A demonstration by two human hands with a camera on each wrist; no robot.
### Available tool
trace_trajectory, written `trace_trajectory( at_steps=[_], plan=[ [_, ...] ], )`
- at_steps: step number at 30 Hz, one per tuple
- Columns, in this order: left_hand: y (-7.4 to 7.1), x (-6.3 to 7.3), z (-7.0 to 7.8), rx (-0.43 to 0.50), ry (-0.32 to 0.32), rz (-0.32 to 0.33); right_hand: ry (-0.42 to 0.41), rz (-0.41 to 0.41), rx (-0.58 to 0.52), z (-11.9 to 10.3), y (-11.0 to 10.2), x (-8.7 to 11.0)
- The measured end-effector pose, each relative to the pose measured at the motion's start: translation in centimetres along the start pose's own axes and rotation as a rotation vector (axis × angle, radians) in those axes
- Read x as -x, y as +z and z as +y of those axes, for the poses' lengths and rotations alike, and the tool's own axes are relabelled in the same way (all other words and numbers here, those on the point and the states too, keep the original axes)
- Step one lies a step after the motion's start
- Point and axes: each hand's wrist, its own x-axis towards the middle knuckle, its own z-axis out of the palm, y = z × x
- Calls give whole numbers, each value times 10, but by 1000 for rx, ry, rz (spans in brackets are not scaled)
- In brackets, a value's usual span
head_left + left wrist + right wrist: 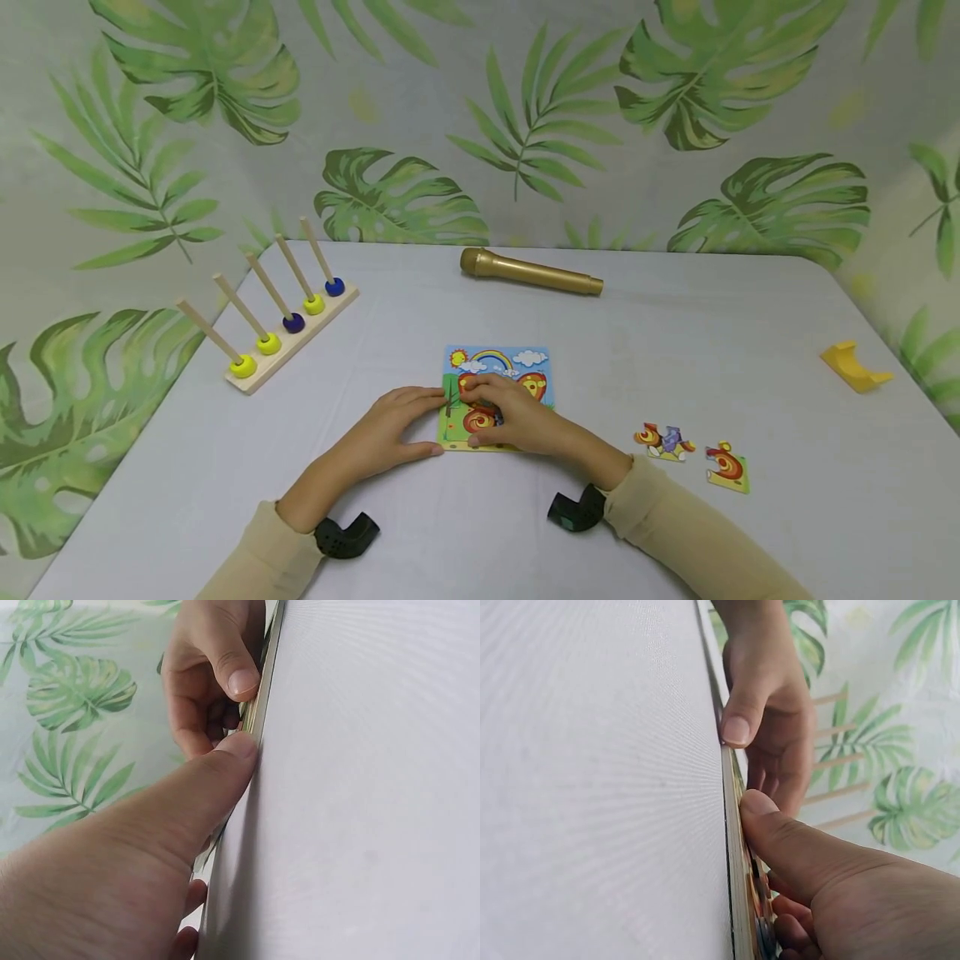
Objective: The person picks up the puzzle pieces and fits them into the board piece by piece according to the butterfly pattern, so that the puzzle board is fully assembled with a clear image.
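A square picture puzzle [533, 358] lies on the white table, showing a sun, a rainbow, clouds and a butterfly wing. My left hand [390, 429] touches its left edge, thumb at the near left corner and the other fingers fairly straight. Over the middle of the puzzle, my right hand [517, 417] holds a puzzle piece [480, 419] with a red and yellow spiral, fingers bent at its far side and thumb at its near side. My hand partly hides this piece. To the right lie two loose puzzle pieces, one with a purple figure [670, 442], one with a red curl [727, 468].
At the left stands a wooden peg stand [281, 354] with yellow and dark blue beads on its pegs. A gold microphone [532, 271] lies at the back. On the far right is a yellow curved block [855, 367]. A leaf-patterned cloth [555, 208] hangs behind the table.
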Motion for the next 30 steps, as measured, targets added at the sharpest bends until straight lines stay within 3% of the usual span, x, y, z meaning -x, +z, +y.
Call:
trace_trajectory(
  at_steps=[3, 8, 11, 17, 22, 30],
  plan=[
    [0, 0, 0, 2, 22, 4, 6, 15, 21, -1, 0, 0],
    [-1, 1, 0, -23, 111, 10, 12, 47, 118, -1, 0, 1],
    [-1, 2, 0, -35, 136, 5, -1, 34, 114, 1, -2, 1],
    [-1, 3, 1, -20, 108, -9, -38, -35, 41, 7, -10, 0],
    [-2, 3, 2, -16, 90, -12, -72, -21, 7, 9, -12, -2],
    [-2, 2, 2, -14, 100, 1, -9, 5, -74, 9, -13, -8]
  ],
)
